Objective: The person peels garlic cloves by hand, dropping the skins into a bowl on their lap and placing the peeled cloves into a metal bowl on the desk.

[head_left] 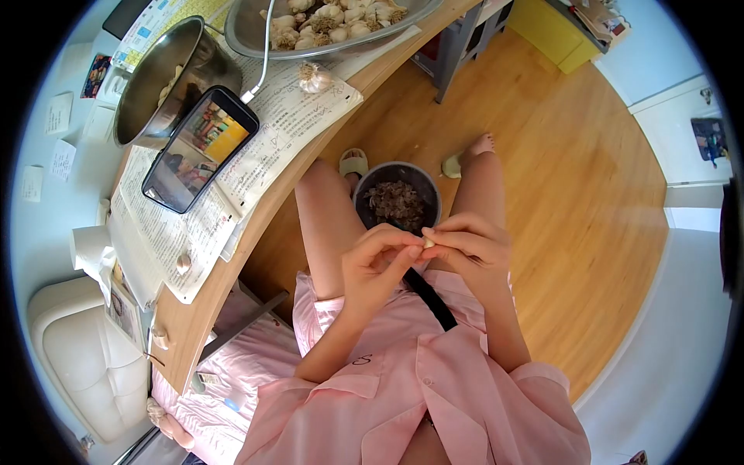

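Note:
My left hand (378, 262) and my right hand (473, 246) meet over my lap, fingertips pinched together around a small pale garlic clove (428, 242). Fingers cover much of the clove. Just beyond them, a dark bucket (435, 184) stands on the floor between my legs, with brownish garlic skins (395, 203) inside. On the desk, a wide metal bowl (246, 40) is filled with garlic bulbs (341, 22). A deep steel pot (143, 97) beside it holds some pale pieces, partly hidden by its wall.
Printed sheets (283, 116) cover the wooden desk (198, 318). A phone (200, 149) on a white cable leans against the pot. One garlic bulb (313, 77) and a loose clove (183, 263) lie on the paper. A yellow box (542, 35) stands on the floor at far right.

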The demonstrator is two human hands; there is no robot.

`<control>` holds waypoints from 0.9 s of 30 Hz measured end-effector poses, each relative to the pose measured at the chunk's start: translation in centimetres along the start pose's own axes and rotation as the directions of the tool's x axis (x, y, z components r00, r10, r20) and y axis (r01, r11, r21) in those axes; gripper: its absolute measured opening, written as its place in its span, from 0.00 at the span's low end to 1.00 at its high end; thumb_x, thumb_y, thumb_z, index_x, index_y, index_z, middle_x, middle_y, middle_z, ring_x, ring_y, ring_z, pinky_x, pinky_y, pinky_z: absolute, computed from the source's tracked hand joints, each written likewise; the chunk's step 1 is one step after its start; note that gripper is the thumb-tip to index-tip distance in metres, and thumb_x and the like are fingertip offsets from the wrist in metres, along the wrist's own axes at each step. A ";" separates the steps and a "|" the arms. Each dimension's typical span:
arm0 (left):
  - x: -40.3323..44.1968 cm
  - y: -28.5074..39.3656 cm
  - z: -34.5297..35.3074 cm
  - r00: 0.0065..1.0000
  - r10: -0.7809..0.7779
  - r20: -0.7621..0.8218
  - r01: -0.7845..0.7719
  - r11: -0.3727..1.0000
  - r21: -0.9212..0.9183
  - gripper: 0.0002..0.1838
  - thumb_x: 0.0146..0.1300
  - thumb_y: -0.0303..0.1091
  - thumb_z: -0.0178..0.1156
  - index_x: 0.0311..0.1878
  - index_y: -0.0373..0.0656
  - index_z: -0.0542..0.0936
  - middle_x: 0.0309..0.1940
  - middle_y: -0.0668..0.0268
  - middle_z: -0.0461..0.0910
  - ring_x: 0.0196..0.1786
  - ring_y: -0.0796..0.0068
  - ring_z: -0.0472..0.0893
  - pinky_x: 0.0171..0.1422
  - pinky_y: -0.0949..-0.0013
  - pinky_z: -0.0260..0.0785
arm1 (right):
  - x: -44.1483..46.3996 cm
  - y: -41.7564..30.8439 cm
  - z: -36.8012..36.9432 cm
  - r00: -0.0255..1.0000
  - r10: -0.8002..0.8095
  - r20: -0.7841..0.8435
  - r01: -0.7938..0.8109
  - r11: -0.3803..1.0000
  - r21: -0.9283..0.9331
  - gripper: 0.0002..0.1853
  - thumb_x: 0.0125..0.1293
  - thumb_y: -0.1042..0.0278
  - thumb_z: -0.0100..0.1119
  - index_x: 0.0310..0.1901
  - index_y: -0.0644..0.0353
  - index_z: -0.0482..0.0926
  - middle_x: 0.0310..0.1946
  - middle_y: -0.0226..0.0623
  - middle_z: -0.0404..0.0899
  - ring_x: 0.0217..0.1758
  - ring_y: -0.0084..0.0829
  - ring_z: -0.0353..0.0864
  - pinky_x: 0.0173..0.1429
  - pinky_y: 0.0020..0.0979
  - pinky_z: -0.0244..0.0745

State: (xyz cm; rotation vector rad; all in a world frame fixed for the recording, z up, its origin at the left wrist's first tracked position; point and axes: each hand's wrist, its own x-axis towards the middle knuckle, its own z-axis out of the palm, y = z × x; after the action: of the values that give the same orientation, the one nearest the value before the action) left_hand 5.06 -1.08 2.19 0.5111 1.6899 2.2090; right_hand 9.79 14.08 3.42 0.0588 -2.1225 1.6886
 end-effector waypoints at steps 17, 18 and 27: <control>0.1 -1.0 0.9 0.995 -0.008 -0.103 0.007 1.000 -0.012 0.03 0.64 0.22 0.53 0.40 0.34 0.74 0.36 0.67 0.72 0.38 0.80 0.75 0.42 0.78 0.70 | -0.4 0.2 0.8 0.991 0.102 -0.091 -0.102 0.995 0.006 0.13 0.49 0.81 0.66 0.40 0.66 0.82 0.35 0.38 0.79 0.36 0.27 0.80 0.39 0.23 0.76; 0.1 -1.0 0.9 0.995 0.002 -0.104 -0.002 1.000 -0.004 0.04 0.64 0.23 0.54 0.41 0.34 0.73 0.36 0.68 0.72 0.38 0.81 0.75 0.41 0.79 0.69 | -0.5 0.3 0.8 0.988 0.133 -0.084 -0.130 0.991 0.038 0.13 0.50 0.81 0.65 0.40 0.66 0.82 0.36 0.38 0.79 0.36 0.27 0.80 0.39 0.23 0.76; 1.2 -2.1 0.1 0.974 -0.201 -0.107 0.191 0.977 -0.099 0.05 0.66 0.23 0.50 0.40 0.32 0.74 0.33 0.64 0.75 0.37 0.78 0.77 0.43 0.76 0.72 | -1.2 3.2 1.5 0.931 0.352 -0.099 -0.257 0.823 0.506 0.11 0.56 0.83 0.61 0.42 0.68 0.75 0.39 0.40 0.79 0.42 0.27 0.80 0.49 0.25 0.76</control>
State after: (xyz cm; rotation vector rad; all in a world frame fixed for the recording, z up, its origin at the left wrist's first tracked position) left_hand 4.11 0.12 0.29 0.1867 1.6133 2.1937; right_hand 9.45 13.23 -0.23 -0.3021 -1.5826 2.2867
